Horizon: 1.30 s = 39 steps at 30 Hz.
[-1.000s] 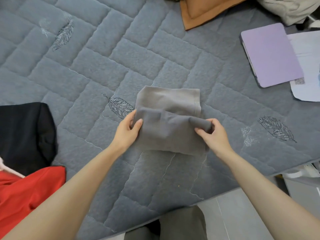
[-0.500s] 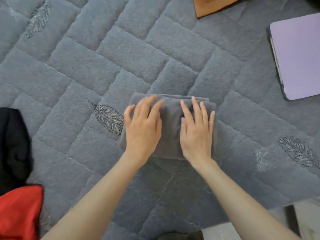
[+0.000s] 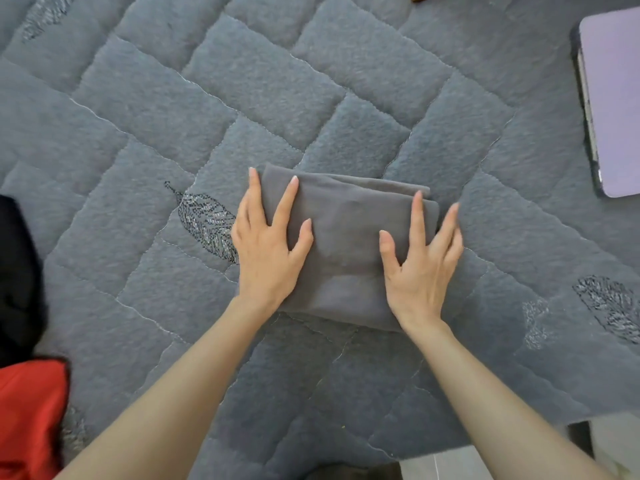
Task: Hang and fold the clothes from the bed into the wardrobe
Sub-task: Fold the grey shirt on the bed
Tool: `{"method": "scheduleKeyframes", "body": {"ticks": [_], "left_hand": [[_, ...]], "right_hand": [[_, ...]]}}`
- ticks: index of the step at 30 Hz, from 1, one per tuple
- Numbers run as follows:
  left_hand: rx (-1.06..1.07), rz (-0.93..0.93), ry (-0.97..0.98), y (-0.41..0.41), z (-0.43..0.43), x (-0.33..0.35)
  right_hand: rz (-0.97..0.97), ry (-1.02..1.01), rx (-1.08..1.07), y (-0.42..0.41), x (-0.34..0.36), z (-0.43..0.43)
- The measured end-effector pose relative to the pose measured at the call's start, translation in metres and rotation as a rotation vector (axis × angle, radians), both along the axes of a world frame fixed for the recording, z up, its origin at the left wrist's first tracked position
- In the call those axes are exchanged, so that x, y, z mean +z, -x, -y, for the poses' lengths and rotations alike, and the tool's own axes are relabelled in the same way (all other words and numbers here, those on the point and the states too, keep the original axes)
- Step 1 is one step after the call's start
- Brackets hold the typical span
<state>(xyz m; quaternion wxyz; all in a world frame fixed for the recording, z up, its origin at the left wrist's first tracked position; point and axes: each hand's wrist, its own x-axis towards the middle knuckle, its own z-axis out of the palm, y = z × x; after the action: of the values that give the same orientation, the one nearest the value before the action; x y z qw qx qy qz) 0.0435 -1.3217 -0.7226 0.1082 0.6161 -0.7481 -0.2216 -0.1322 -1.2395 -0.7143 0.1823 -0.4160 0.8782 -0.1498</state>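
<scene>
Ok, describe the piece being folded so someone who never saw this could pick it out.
On the grey quilted bed cover that fills the view, right of a stitched feather, lies the folded grey garment. The left hand and right hand press flat on it; unlike the black garment and the red garment at the left edge, it is a neat rectangle.

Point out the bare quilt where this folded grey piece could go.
Widest bare stretch: the quilt beyond the folded grey garment, left of the purple case. Smaller patch: between the left hand and the black garment. Crowded: the left edge, with black garment and red garment.
</scene>
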Motion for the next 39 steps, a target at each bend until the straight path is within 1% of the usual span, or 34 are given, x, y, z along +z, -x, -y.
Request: {"method": "scheduleKeyframes", "body": {"ticks": [3,6,9,12,16,18,22,26,33,39], "left_hand": [[0.239,-0.163,-0.125,0.0,-0.014,0.017],[0.379,-0.292,-0.218,-0.001,-0.019,0.03],[0.407,-0.304,-0.315,0.0,-0.015,0.034],[0.387,-0.332,-0.403,-0.001,-0.014,0.036],[0.396,-0.391,-0.355,-0.008,-0.027,0.057],[0.436,-0.444,-0.342,-0.02,-0.039,0.076],[0.578,-0.614,-0.36,-0.062,-0.068,0.116],[0.676,-0.685,-0.282,-0.113,-0.111,0.168],[0.845,-0.694,-0.087,-0.213,-0.21,0.273],[1.103,-0.707,-0.002,-0.289,-0.296,0.328]], "right_hand": [[0.116,-0.022,-0.056,-0.005,0.015,-0.014],[0.3,-0.056,-0.1,-0.012,0.026,-0.022],[0.413,-0.09,-0.179,-0.009,0.03,-0.011],[0.453,-0.076,-0.172,0.005,0.034,0.0],[0.549,0.012,-0.152,0.016,0.056,0.0],[0.558,0.044,-0.099,0.009,0.074,-0.003],[0.585,0.109,0.064,-0.017,0.121,-0.013],[0.606,0.166,0.217,-0.063,0.175,-0.029],[0.661,0.154,0.516,-0.167,0.256,-0.071],[0.709,0.089,0.815,-0.26,0.297,-0.092]]}}
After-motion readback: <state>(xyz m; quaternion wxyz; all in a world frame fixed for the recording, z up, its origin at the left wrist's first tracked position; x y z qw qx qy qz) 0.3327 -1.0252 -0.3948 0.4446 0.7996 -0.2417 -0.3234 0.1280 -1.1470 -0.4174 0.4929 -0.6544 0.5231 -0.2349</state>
